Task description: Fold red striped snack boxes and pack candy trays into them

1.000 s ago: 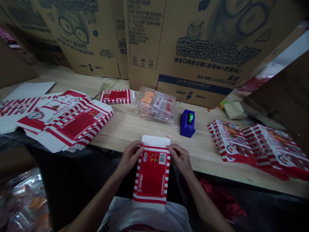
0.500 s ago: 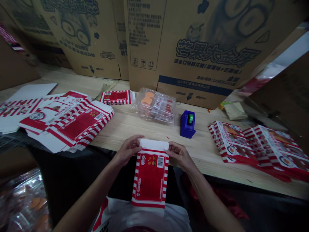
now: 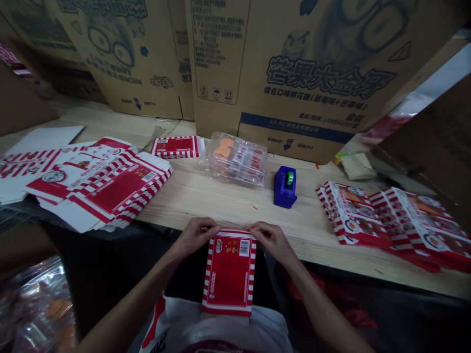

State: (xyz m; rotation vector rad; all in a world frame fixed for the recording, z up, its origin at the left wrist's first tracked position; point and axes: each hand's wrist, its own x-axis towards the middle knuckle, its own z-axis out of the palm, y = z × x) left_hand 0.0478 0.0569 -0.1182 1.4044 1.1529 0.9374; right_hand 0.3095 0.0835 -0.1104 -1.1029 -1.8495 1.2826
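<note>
A red box with white-striped edges (image 3: 230,274) lies in front of my body, its printed side with the barcode facing up. My left hand (image 3: 196,236) pinches its far left corner. At the far right corner, the fingers of my right hand (image 3: 270,239) are closed on the same box. No white flap shows at the far end now. The near end of the box rests against my white shirt, below the table edge.
Flat red-and-white cartons (image 3: 110,189) are stacked at left. A small red box (image 3: 175,146), clear candy packs (image 3: 237,159) and a blue tape dispenser (image 3: 285,187) stand before large cardboard cartons (image 3: 312,108). Filled boxes (image 3: 356,213) lie right; bagged packs (image 3: 42,309) lie lower left.
The white flap at the box's far end has been folded down out of sight. Both hands have come slightly nearer to me and closer together along that edge.
</note>
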